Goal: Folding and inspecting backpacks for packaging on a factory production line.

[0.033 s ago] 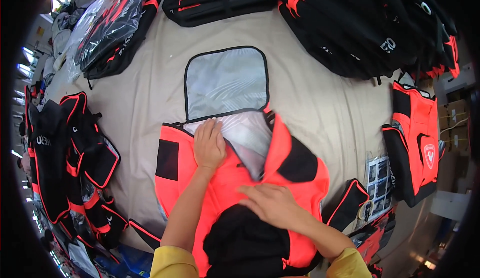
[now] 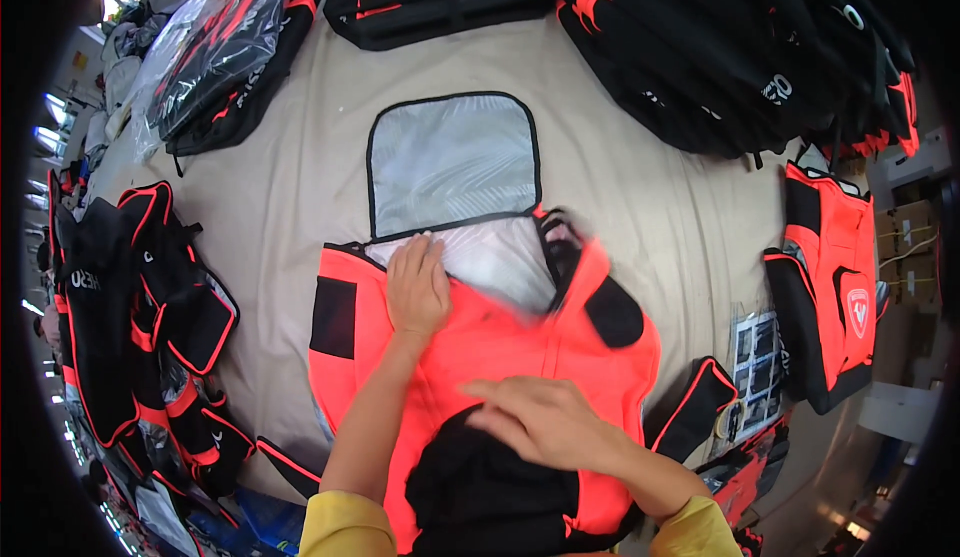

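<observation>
A bright coral-and-black backpack (image 2: pixel 490 347) lies in front of me, its mouth gaping at the far end. Pale lining shows inside. Its grey flap with black edging (image 2: pixel 455 162) is folded out flat beyond the mouth. My left hand (image 2: pixel 418 292) is closed on the left part of the mouth's edge, fingertips at the rim; its thumb is partly hidden. Over the middle of the bag, above the black panel (image 2: pixel 490 487), my right hand (image 2: pixel 535 417) is open with fingers stretched to the left, holding nothing. The mouth's right edge stands raised and blurred.
Black-and-coral bags (image 2: pixel 150 307) are heaped at the left. A bag in clear plastic (image 2: pixel 225 57) lies far left, with dark bags (image 2: pixel 690 57) piled far right. Another coral bag (image 2: pixel 830 287) lies right, near a black coral-edged piece (image 2: pixel 695 407). Beige cloth (image 2: pixel 640 217) covers the table.
The right side of the backpack's mouth has swung outward to the right and the opening is wider. My right hand has shifted slightly toward me; my left hand stays put.
</observation>
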A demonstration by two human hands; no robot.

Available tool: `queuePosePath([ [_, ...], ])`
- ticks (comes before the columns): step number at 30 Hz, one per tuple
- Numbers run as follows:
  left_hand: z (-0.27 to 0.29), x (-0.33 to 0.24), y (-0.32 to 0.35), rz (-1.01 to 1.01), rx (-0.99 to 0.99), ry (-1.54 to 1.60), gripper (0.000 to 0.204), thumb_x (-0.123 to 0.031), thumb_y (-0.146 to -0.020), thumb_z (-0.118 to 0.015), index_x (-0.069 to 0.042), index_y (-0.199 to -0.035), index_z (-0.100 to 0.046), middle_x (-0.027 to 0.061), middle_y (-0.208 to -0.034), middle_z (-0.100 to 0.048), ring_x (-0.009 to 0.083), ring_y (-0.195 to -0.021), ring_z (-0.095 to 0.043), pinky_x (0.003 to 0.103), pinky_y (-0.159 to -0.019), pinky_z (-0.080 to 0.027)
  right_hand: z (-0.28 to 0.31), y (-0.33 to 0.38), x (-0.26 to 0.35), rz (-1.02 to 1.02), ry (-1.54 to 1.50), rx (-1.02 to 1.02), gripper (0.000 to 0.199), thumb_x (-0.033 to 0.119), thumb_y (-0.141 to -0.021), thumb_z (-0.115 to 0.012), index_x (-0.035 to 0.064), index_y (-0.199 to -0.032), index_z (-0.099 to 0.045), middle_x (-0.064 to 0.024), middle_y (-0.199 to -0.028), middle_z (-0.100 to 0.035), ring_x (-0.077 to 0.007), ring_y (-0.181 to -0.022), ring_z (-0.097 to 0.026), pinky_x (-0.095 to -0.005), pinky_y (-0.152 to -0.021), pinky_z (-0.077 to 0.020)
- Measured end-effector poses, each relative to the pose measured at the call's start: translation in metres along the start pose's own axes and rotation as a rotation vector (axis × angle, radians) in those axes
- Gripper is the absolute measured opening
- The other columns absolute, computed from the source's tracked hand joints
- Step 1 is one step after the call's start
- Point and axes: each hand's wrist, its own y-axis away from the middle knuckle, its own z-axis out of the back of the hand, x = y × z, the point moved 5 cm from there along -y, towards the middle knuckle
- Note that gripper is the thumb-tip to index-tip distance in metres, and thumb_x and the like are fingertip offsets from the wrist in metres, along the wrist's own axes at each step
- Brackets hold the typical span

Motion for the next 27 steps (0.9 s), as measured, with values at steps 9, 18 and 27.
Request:
queuePosePath([
  [9,0.000,0.003,0.002,0.030,0.010,0.020,0.033,-0.014,-0.099,-0.057,-0.002,-0.127,-0.069,0.0178,-0.137,-0.066,0.0378,-0.133,-0.059,0.050,-0.116,-0.042,0.058,-0.032,0.098,0.559,-1.014,-0.051,0.069,-0.021,-0.088,-0.051,0.0237,-0.136,-0.075,-0.0281,-0.114,-0.073,-0.0323,-0.071,-0.069,-0.0428,-0.063,-0.0583],
  [18,-0.006,0.004,-0.003,0.024,0.003,0.009,0.031,-0.015,-0.101,-0.056,-0.002,-0.126,-0.070,0.0173,-0.137,-0.066,0.0380,-0.132,-0.059,0.050,-0.115,-0.042,0.070,-0.050,0.112,0.437,-1.352,0.034,0.030,0.018,-0.101,-0.070,0.0030,-0.126,-0.076,-0.0259,-0.105,-0.076,-0.0275,-0.068,-0.070,-0.0345,-0.061,-0.0578],
  [27,-0.003,0.005,-0.001,0.030,-0.009,0.059,0.030,-0.013,-0.100,-0.057,-0.002,-0.126,-0.070,0.0182,-0.136,-0.067,0.0389,-0.131,-0.060,0.051,-0.114,-0.043,0.059,-0.056,0.066,0.110,-0.628,0.219,0.028,0.005,-0.101,-0.065,-0.0011,-0.128,-0.069,-0.0211,-0.116,-0.071,-0.0299,-0.100,-0.075,-0.0402,-0.082,-0.0604],
])
